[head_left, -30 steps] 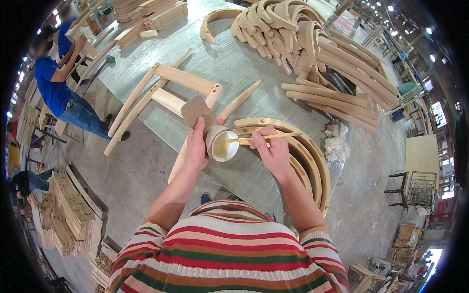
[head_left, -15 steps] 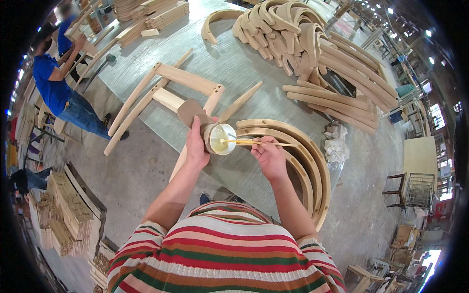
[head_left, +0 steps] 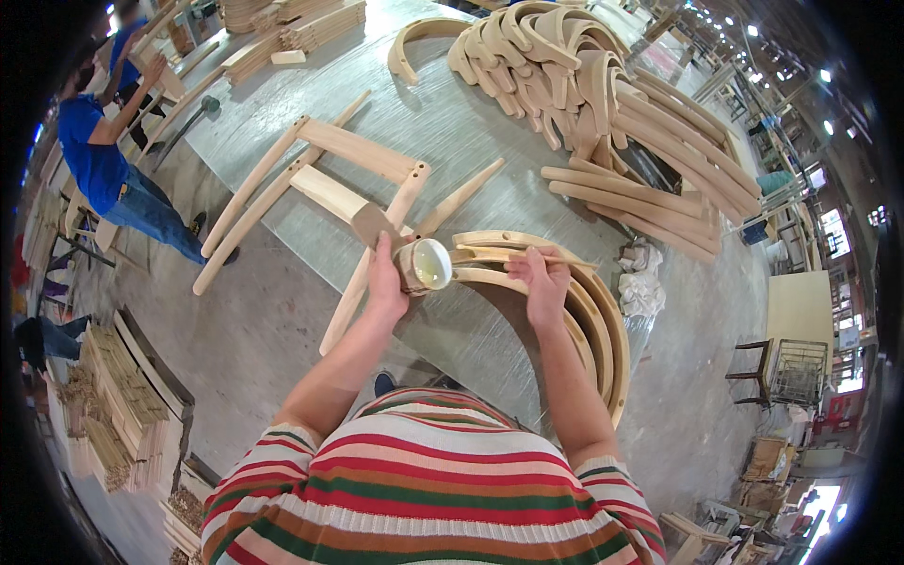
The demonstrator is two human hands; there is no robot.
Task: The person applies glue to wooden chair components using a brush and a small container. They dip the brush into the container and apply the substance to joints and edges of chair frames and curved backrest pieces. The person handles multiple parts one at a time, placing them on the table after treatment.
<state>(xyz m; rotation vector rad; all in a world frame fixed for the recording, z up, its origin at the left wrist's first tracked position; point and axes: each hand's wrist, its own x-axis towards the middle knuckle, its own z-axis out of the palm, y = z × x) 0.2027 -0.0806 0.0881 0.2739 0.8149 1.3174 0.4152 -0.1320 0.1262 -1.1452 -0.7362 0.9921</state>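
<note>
Glue cup [head_left: 426,265], tilted with its pale contents showing, sits gripped in the left hand [head_left: 386,281]. Right hand [head_left: 539,281], at three o'clock, pinches a thin stick [head_left: 513,253] over stacked curved chair rails [head_left: 584,311] on the desk [head_left: 471,141]. Seemingly mid-gluing; spreading onto the rail calls for a steady stroke.

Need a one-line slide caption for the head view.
Left hand holds a small cup; right hand holds a thin stick.
</note>
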